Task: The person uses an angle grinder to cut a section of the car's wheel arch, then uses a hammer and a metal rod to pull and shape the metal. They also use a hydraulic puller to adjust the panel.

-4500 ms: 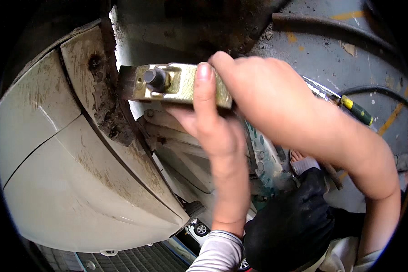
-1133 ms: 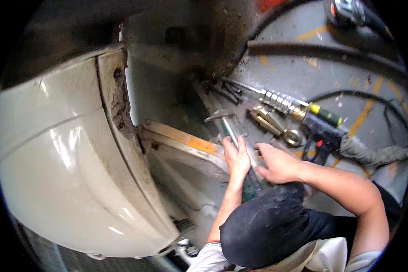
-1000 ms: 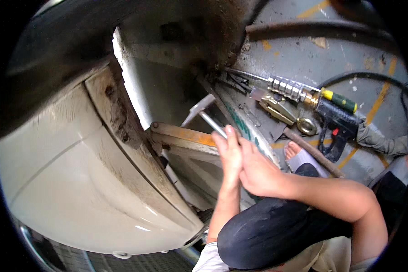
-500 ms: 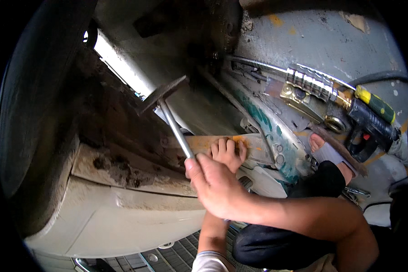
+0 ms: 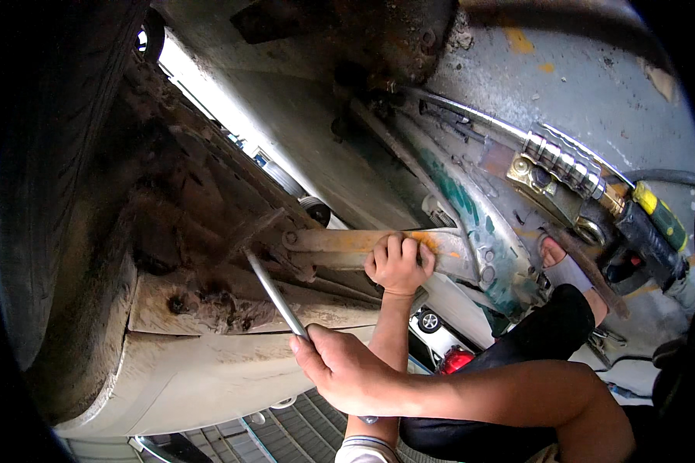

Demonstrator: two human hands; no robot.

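My right hand (image 5: 351, 374) grips the silver shaft of a hammer (image 5: 274, 293). The hammer's dark head is blurred and overlaps the rusty underbody metal (image 5: 177, 185), close to the left end of a flat metal bar (image 5: 336, 241); whether they touch I cannot tell. The bar has worn yellow paint and a bolt at that end. My left hand (image 5: 398, 266) is closed over the bar's middle, fingers curled on it, the thumb side facing right. My right forearm crosses over my left one.
A dirty pale body panel (image 5: 224, 378) curves along the lower left, with a dark tyre (image 5: 58, 116) beyond it. At right lie a black pistol-grip tool (image 5: 649, 239) with a ribbed metal barrel and a yellow-green handle (image 5: 664, 212). A sandalled foot (image 5: 567, 270) is near them.
The hammer has swung down and left, its head now against the dark rusty area. My left hand stays on the bar. The whole view has shifted slightly.
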